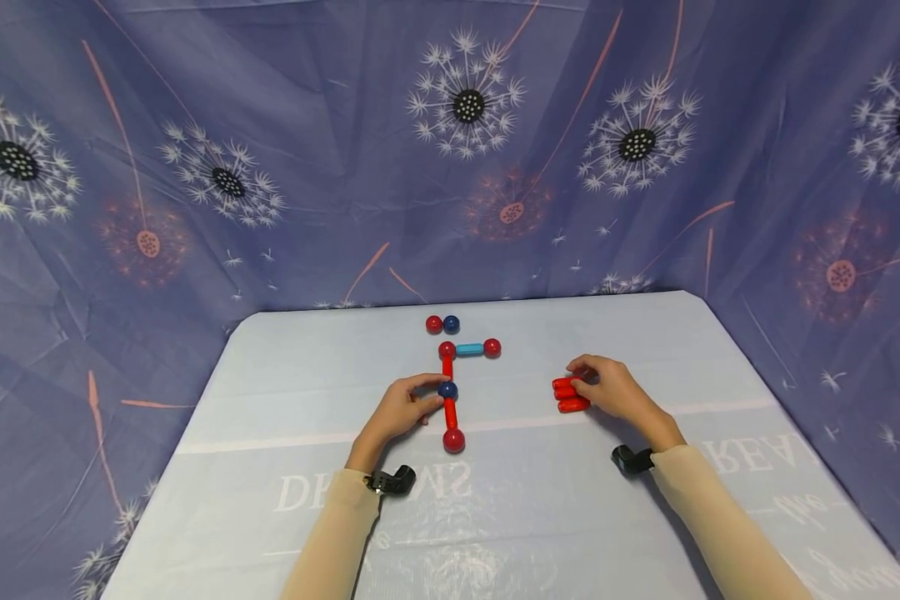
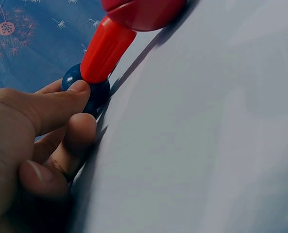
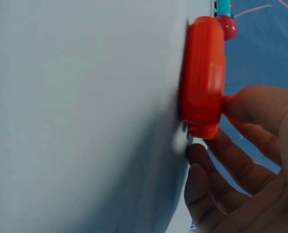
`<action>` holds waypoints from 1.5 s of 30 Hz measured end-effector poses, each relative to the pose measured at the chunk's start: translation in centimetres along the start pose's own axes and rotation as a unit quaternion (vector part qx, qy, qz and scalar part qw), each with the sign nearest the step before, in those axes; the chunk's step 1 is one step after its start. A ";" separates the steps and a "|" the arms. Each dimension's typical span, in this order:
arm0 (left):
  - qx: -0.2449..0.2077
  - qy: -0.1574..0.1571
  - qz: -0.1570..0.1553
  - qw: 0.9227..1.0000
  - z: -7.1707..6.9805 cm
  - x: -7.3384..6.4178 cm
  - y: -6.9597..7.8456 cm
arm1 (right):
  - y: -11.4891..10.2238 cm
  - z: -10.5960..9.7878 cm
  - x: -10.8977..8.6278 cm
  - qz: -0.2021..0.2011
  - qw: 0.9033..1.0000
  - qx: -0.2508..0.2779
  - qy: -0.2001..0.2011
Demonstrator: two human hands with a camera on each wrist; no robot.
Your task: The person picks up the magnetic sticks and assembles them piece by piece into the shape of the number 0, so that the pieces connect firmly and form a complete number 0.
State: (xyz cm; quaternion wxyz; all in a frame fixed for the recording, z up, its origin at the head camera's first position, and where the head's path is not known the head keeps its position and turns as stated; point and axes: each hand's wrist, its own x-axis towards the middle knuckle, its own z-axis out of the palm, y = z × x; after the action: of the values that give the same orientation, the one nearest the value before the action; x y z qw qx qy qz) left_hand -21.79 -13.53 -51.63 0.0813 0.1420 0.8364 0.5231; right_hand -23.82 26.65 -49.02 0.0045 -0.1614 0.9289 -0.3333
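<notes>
Sleeves [image 1: 330,542] lie nearest in the head view, the left hand [image 1: 399,408] pinching the joined blue ball [image 1: 447,389], best held steady; left wrist view confirms contact; right wrist view shows the right hand [image 1: 609,387] pinching red rods [image 3: 202,73], right of that ball, best gripped squarely.

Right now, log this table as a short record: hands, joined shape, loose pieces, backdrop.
Left hand: pinches dark blue ball in joined shape
Right hand: touches group of three loose red rods
Rest of shape: three red balls, two connecting red rods, light blue rod
Far pair: loose red ball beside loose blue ball
Backdrop: purple cloth, dandelion print
</notes>
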 end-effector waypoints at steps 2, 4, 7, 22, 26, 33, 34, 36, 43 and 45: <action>-0.001 0.001 -0.001 1.000 0.1 0.0 0.0 | 0.1 -0.1 0.3 0.001 1.000 0.003 -0.005; 0.001 0.001 -0.001 1.000 0.1 0.0 0.0 | 0.2 -0.3 0.6 0.001 1.000 0.007 -0.011; 0.004 0.001 -0.003 1.000 0.2 0.0 0.0 | 0.2 -0.5 0.9 0.007 1.000 0.011 -0.018; 0.017 0.002 0.009 1.000 0.0 0.1 -0.1 | -0.8 0.1 1.6 0.031 0.999 -0.020 -0.027; 0.018 0.002 0.011 1.000 0.0 0.2 -0.2 | -1.9 0.5 1.7 0.031 0.999 -0.013 -0.018; 0.018 0.000 0.006 1.000 0.0 0.2 -0.2 | -4.2 2.1 0.9 0.004 1.000 0.027 -0.004; 0.019 0.000 0.006 1.000 0.0 0.2 -0.2 | -4.5 2.4 0.8 -0.004 0.999 0.033 -0.004; 0.019 0.001 0.005 1.000 0.0 0.2 -0.3 | -5.1 3.1 0.5 -0.021 0.999 0.044 -0.008; 0.014 0.000 0.007 1.000 0.0 0.2 -0.3 | -7.0 4.9 -0.2 -0.052 0.997 0.053 -0.017; 0.013 -0.001 0.006 1.000 -0.1 0.1 -0.3 | -7.5 5.2 -0.4 -0.051 0.997 0.052 -0.017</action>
State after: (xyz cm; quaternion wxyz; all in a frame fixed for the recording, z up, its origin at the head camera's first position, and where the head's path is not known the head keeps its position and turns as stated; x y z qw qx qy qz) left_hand -21.98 -13.66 -51.88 0.0771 0.1481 0.8422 0.5127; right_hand -20.63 18.10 -48.49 0.0120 -0.2143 0.9005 -0.3783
